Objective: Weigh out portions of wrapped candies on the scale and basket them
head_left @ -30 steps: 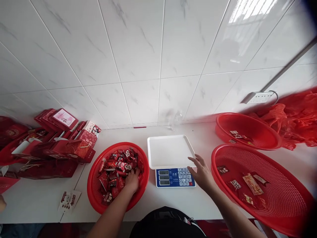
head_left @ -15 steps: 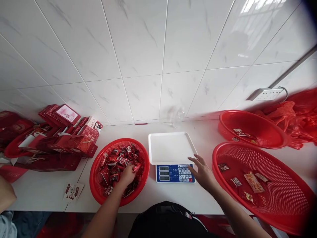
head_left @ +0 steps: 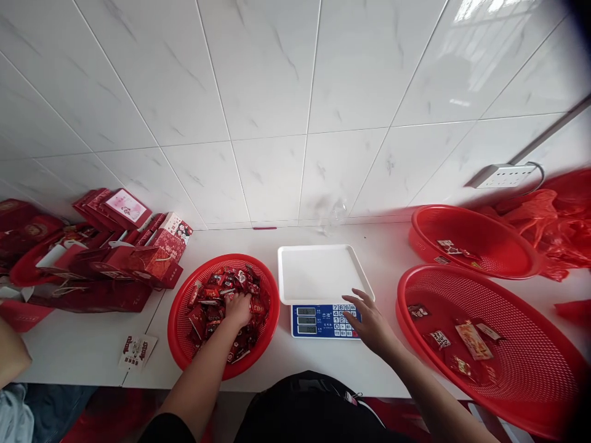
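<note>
- Left hand point(head_left: 237, 309): fingers curled down into wrapped candies point(head_left: 217, 295), closing on some, inside near-left red basket point(head_left: 182, 344).
- Right hand point(head_left: 372, 326): open, fingers spread over scale point(head_left: 323, 289) keypad, steadying it centrally.

The wall tiles point(head_left: 277, 92), across the upper frame, are glossy and marbled, catching window glare at upper right. The tabletop point(head_left: 323, 363) is smooth, matt white. The baskets point(head_left: 182, 320) are perforated red plastic. The sweets point(head_left: 217, 295) in the left one wear shiny foil-like wrappers. The scale point(head_left: 323, 289), centre, has a smooth white plastic tray. The boxes point(head_left: 138, 258) at left look like glossy red card.
</note>
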Motion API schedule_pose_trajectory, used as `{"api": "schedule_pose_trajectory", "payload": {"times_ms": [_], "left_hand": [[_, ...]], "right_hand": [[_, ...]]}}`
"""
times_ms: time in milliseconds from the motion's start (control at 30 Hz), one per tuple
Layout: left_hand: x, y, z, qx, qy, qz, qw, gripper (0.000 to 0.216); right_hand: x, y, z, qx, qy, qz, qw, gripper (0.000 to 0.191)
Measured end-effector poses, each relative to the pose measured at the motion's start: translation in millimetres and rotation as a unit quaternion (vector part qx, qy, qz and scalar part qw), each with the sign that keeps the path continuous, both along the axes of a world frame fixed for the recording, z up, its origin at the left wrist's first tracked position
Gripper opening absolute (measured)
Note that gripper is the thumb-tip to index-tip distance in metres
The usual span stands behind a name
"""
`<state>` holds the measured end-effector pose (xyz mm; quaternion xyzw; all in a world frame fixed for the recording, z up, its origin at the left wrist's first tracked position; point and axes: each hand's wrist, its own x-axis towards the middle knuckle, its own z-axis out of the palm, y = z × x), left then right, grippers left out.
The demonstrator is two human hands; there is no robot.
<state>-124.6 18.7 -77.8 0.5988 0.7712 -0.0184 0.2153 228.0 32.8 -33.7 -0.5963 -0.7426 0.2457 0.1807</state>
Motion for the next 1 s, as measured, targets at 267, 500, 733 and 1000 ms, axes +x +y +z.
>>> {"api": "schedule_pose_trajectory", "payload": {"times_ms": [267, 500, 733, 1000], "left_hand": [[-26.6, -7.2, 16.3, 0.044, -0.141, 0.071, 0.986, 0.025], [-32.6, -19.5, 29.4, 0.124, -0.469, 0.297, 0.823, 0.054], [12.4, -2.0, 30.4, 0.165, -0.505, 0.329, 0.781, 0.045], [42.2, 22.0, 12.1, 0.175, -0.464, 0.332, 0.802, 0.028]], "right_hand": [[4.9, -5.5, -2.0, -0.025, 0.003, -0.012, 1.000, 0.032], [-7.9, -4.1, 1.5, -0.017, 0.008, 0.007, 1.000, 0.033], [-13.5, -5.3, 3.6, -0.009, 0.013, 0.029, 0.999, 0.031], [-14.3, -13.9, 5.8, -0.025, 0.026, 0.030, 0.999, 0.032]]}}
